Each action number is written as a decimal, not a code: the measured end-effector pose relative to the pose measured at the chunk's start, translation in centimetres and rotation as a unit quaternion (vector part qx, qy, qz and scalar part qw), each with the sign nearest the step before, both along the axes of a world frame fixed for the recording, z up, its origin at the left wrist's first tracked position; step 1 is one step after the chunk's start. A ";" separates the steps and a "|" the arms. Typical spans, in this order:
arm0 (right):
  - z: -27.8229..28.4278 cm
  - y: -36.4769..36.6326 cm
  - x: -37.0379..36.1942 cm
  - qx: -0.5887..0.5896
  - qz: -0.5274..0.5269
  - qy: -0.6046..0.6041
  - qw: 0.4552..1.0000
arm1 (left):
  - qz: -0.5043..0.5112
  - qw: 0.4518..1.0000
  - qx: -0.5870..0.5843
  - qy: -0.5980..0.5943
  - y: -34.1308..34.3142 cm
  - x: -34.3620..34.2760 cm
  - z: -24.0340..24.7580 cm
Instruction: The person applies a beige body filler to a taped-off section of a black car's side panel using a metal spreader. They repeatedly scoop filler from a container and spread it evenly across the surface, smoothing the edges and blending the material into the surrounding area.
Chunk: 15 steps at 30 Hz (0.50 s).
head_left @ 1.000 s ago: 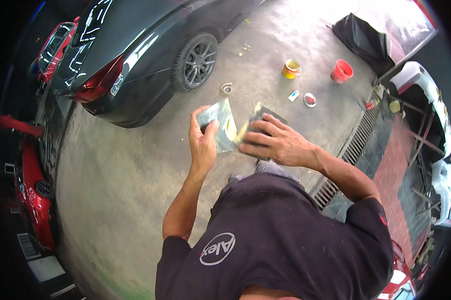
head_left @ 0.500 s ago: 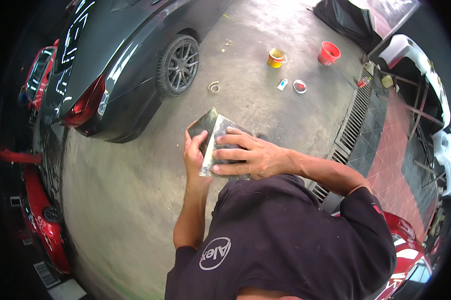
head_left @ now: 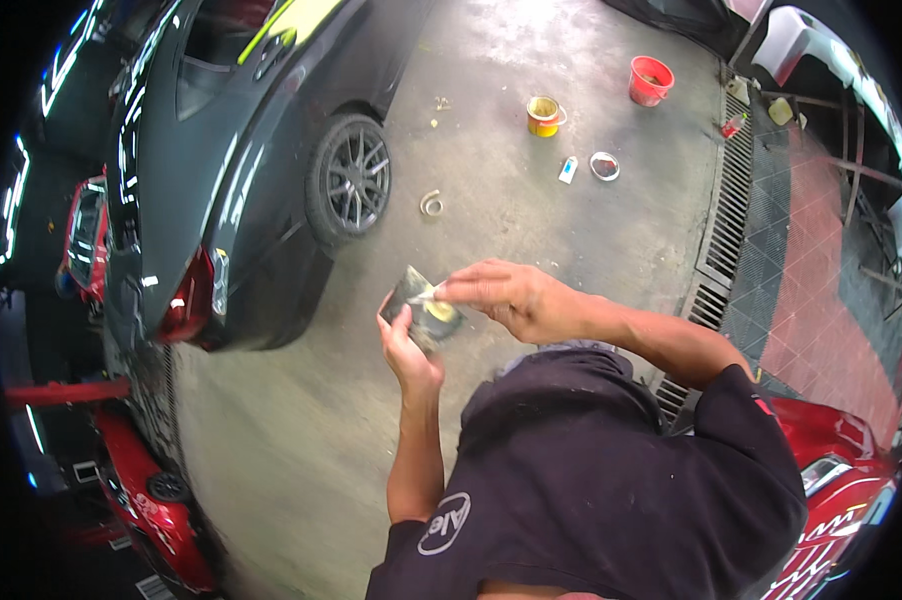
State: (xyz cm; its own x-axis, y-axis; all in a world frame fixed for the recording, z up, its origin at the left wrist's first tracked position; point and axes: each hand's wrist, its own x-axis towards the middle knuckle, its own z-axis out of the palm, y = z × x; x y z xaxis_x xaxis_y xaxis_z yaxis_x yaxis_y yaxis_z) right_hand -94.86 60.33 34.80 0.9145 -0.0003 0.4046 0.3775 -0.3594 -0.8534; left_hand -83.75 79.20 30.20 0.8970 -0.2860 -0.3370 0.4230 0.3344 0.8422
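My left hand (head_left: 411, 352) grips a dark, flat mixing plate (head_left: 407, 289) from below, its thumb over the near edge. A patch of yellow putty (head_left: 439, 312) lies on the plate's face. My right hand (head_left: 531, 300) comes in from the right with fingers extended together around a thin, pale putty spreader (head_left: 426, 295). Seen nearly edge-on, the spreader is at the plate beside the putty. My fingers hide most of it, and whether its edge touches the plate is hard to tell. Both hands are in front of my dark shirt, above the concrete floor.
A dark grey car (head_left: 261, 215) stands ahead left. On the floor are a tape roll (head_left: 431, 204), yellow bucket (head_left: 544, 118), red bucket (head_left: 650, 84), white-and-blue packet (head_left: 568, 170) and round lid (head_left: 604, 166). A drain grate (head_left: 728, 215) runs along the right; a red car (head_left: 831, 435) is close behind.
My right hand has turned the spreader from lying broad side across the plate to nearly edge-on, and the yellow putty now shows. The view has shifted, bringing in more of the grey car.
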 end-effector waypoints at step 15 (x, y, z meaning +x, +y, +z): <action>-0.1 -13.3 3.0 -0.250 0.014 -0.171 0.953 | -0.162 0.983 0.067 -0.051 -15.1 7.9 0.2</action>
